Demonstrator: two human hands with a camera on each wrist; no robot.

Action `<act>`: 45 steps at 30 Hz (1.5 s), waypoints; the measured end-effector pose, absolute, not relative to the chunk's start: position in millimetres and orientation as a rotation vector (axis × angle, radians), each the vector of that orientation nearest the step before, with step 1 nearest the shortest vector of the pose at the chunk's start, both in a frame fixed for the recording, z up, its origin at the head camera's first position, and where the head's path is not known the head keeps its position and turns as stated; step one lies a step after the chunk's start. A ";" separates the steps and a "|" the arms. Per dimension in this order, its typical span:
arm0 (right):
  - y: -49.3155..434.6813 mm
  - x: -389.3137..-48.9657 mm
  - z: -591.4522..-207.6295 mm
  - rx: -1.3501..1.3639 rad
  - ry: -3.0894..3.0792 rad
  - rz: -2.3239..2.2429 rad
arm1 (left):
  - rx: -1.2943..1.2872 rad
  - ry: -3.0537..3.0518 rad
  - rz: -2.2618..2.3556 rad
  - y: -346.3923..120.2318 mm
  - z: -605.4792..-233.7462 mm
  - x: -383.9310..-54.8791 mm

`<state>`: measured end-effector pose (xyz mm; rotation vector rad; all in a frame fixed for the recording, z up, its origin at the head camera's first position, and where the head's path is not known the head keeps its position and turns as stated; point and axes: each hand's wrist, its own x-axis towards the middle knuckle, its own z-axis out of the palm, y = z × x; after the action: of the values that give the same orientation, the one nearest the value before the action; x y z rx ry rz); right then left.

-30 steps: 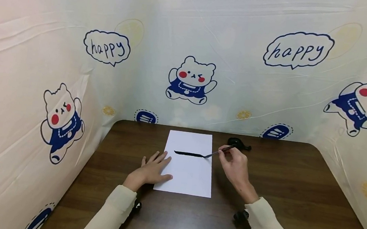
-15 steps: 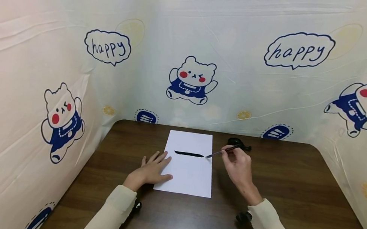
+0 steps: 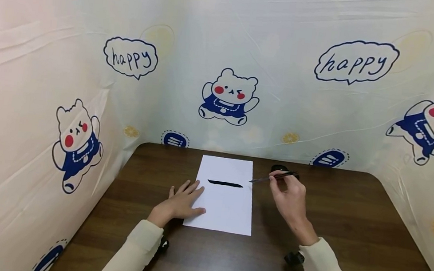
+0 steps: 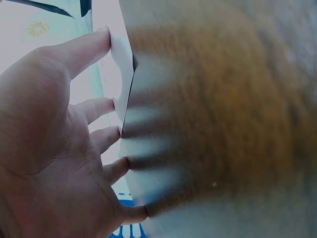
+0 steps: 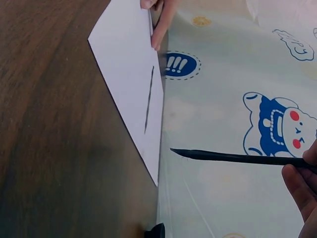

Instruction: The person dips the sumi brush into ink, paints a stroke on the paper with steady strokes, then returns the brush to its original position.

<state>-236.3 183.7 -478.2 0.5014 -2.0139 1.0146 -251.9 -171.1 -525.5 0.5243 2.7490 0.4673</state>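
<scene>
A white sheet of paper [image 3: 220, 212] lies on the brown table and bears one thick black horizontal stroke [image 3: 225, 183]. My left hand [image 3: 179, 203] rests with spread fingers on the paper's left edge. In the left wrist view, its fingertips [image 4: 109, 39] press along that edge. Between thumb and fingers, my right hand [image 3: 289, 199] pinches a dark brush [image 5: 223, 157], held at a slant. The pointed black brush tip is raised off the sheet, near its right edge and right of the stroke's end.
Behind the right hand, a small black object [image 3: 279, 168] sits on the table [image 3: 351, 231], partly hidden by the hand and brush. A pale curtain [image 3: 237, 30] printed with bears and "happy" bubbles encloses the table at the back and sides.
The right hand has lifted the brush from the stroke's right end and drawn it right and slightly away. My left hand stays in place on the paper. The head view has shifted slightly.
</scene>
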 end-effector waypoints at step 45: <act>261.1 -223.5 -450.1 0.390 -1.923 0.844 | 0.525 2.759 0.455 -170.9 -529.0 -252.4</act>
<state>-223.5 261.1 -450.1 0.3901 -1.9232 0.8436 -252.4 -170.9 -529.0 0.5248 2.7586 0.4551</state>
